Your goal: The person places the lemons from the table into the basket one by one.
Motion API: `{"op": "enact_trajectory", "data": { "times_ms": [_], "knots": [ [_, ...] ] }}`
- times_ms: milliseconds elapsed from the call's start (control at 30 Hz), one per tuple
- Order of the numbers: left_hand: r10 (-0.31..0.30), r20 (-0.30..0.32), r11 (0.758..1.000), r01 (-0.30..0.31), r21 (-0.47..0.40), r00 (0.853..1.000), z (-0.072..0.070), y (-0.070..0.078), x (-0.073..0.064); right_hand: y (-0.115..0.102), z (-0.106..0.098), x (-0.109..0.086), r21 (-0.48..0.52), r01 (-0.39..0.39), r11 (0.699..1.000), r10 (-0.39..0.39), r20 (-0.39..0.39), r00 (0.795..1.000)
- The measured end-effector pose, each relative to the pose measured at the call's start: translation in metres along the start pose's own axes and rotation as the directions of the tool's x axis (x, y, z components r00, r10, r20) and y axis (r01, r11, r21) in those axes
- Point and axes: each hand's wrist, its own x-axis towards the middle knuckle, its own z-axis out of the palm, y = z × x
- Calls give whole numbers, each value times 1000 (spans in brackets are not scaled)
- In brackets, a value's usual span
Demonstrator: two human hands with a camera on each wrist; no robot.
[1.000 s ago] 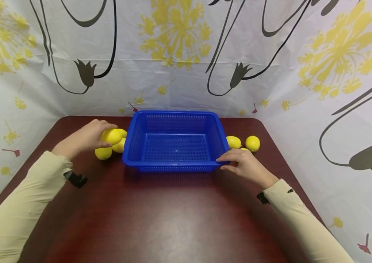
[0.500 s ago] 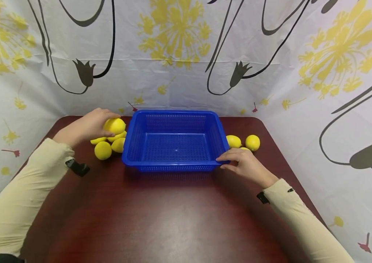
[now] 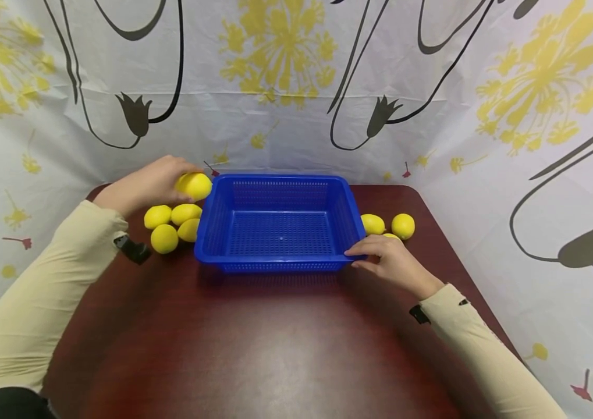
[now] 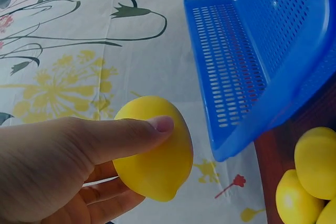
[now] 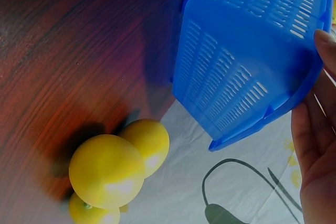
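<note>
My left hand (image 3: 152, 181) holds a yellow lemon (image 3: 195, 186) in the air, up by the back left corner of a blue plastic basket (image 3: 280, 259). In the left wrist view the thumb lies across this lemon (image 4: 157, 169), with the fingers partly hidden behind it. The basket stands on the table with bare perforated floor showing. At its front right corner my right hand (image 3: 397, 265) pinches the rim. From the right wrist view, thumb and fingers are on either side of the basket's edge (image 5: 310, 90).
Several lemons (image 3: 164, 239) lie bunched against the basket's left side. Three more lemons (image 3: 403, 226) rest to its right, one partly behind the right hand. The dark red table (image 3: 280, 343) ends at a patterned white curtain (image 3: 286, 137) behind and at both sides.
My left hand has lifted the lemon up and away from the left bunch, moving back and right toward the basket. The right hand and the basket have stayed in place.
</note>
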Motion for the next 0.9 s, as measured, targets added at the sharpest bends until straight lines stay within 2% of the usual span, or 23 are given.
{"op": "enact_trajectory", "data": {
  "times_ms": [200,433,667,900],
  "knots": [
    [-21,41,999,22,-38,999,-6,13,14,1,1,-1,3,0,1000,1,-17,1000],
    [48,41,999,-48,-10,998,-6,21,45,2,2,-2,10,-3,1000,4,-25,1000],
    [69,62,997,-68,-23,996,-6,35,67,2,4,-2,22,-7,1000,8,-26,1000],
    [95,49,995,-94,-37,994,-2,45,86,3,5,-3,38,-11,999,12,-26,1000]
  ]
}}
